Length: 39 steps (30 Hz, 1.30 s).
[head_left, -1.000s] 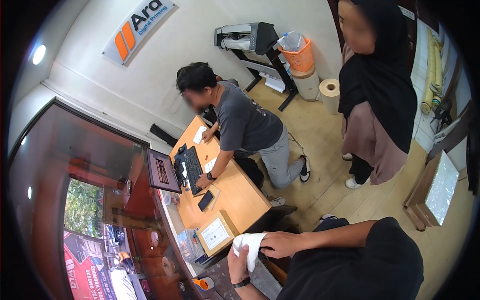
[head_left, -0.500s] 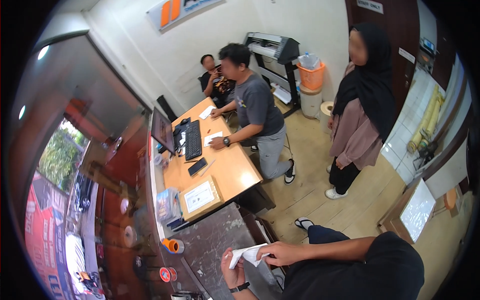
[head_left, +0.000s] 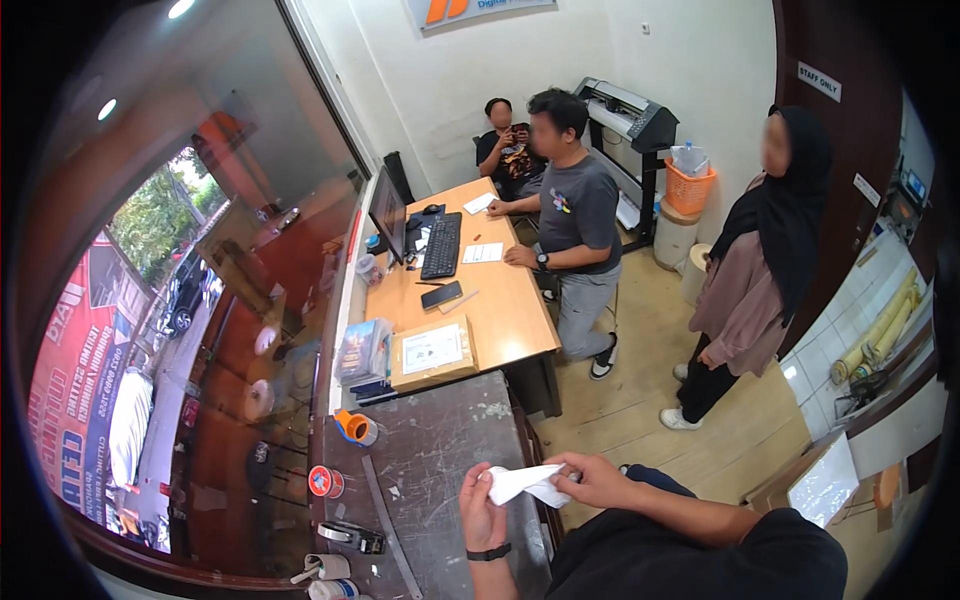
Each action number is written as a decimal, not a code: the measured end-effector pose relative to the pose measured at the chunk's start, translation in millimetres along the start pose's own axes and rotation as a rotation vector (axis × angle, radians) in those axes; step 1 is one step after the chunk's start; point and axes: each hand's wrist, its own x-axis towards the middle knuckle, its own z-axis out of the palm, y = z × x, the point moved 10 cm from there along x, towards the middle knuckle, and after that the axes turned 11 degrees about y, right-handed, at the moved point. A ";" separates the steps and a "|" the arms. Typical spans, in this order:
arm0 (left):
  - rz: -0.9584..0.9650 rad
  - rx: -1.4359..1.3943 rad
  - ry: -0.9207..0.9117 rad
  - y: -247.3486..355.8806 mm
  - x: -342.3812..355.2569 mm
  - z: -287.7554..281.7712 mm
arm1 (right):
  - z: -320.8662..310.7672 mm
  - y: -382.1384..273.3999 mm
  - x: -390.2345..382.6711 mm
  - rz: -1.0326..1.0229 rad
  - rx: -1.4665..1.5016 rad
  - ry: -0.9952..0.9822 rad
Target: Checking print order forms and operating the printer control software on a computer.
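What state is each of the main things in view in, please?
White cloth: crumpled, held between both hands
Left hand: closed on the cloth's left end
Right hand: pinching its right end
Phone: lying flat, screen dark
Monitor: upright; on or off, cannot tell
Keyboard: flat on the desk
Basket: upright, bag inside

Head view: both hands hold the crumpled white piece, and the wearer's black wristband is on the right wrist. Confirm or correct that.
Wrong wrist: the head view shows the black wristband on the left one. The left hand and right hand do hold the crumpled white piece.
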 end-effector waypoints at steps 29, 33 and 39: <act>1.951 0.236 -0.747 76.2 -136.9 472.1 | -367.3 -252.9 166.6 -1.121 0.818 -0.445; 2.008 0.258 -0.719 70.1 -123.9 462.8 | -369.8 -248.8 171.0 -1.292 0.786 -0.318; 2.000 0.276 -0.676 86.9 -129.7 461.5 | -366.8 -268.4 149.9 -1.375 0.721 -0.209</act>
